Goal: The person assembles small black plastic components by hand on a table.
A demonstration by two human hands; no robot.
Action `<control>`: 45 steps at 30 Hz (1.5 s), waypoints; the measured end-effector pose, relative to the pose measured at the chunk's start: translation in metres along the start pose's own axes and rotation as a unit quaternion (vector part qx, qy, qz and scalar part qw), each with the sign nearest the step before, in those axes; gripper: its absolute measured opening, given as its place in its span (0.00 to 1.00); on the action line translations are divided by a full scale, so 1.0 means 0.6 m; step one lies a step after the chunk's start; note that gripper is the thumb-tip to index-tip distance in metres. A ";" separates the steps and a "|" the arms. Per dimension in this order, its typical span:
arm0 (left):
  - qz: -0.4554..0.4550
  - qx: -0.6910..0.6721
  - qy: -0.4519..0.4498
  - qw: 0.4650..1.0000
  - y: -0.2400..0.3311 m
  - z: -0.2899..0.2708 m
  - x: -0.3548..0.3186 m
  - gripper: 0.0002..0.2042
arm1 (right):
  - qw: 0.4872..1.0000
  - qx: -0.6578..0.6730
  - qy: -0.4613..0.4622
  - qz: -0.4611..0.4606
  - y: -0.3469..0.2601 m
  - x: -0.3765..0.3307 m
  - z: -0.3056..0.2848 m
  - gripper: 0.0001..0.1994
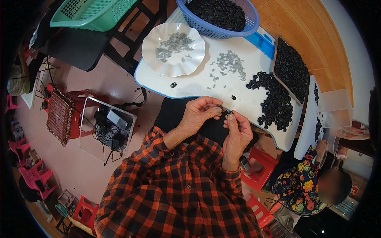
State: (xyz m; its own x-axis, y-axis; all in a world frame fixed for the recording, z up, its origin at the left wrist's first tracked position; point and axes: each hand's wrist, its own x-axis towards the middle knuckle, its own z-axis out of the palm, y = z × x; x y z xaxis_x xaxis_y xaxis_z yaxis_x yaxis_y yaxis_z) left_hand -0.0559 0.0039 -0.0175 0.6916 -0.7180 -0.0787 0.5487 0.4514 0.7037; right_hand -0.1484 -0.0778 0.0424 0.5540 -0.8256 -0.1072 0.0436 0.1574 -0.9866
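My left hand and my right hand meet in front of my body at the near edge of the white table. Each hand pinches with thumb and fingertips at a small black piece; the left hand's black piece and the right hand's black piece are close together. The fingertips partly hide both, and I cannot tell whether they are joined. Just beyond lies a single black oval piece. Another black piece with light spots sits apart at the left, near the table edge.
A white scalloped plate holds small clear pieces, with a clear-piece pile beside it. Black pieces spread at the right, near a full tray. A blue basket stands behind. At right, a person in floral clothing sits by another white surface.
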 end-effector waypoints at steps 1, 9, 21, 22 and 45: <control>0.000 0.000 0.001 1.000 0.000 0.002 -0.001 0.11 | 1.000 0.000 -0.001 0.000 0.002 0.000 0.002 0.08; 0.013 0.004 0.038 0.999 -0.014 0.021 -0.011 0.07 | 1.000 0.013 -0.001 -0.016 0.014 -0.001 0.009 0.07; 0.011 0.120 -0.039 0.992 0.002 0.012 -0.015 0.13 | 1.000 -0.001 -0.007 0.004 0.005 0.002 0.004 0.07; 0.011 0.120 -0.039 0.992 0.006 0.012 -0.015 0.13 | 1.000 -0.001 -0.007 0.005 0.005 0.002 0.003 0.07; -0.041 0.038 -0.081 0.995 0.025 -0.001 -0.011 0.14 | 0.994 -0.097 -0.043 -0.006 -0.018 -0.001 -0.014 0.05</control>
State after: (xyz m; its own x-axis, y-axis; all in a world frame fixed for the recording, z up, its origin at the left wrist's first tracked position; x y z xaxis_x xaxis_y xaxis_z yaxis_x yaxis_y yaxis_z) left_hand -0.0519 0.0158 -0.0069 0.5586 -0.8290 -0.0276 0.5589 0.3516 0.7510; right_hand -0.1563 -0.0837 0.0523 0.6238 -0.7762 -0.0917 -0.1061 0.0321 -0.9938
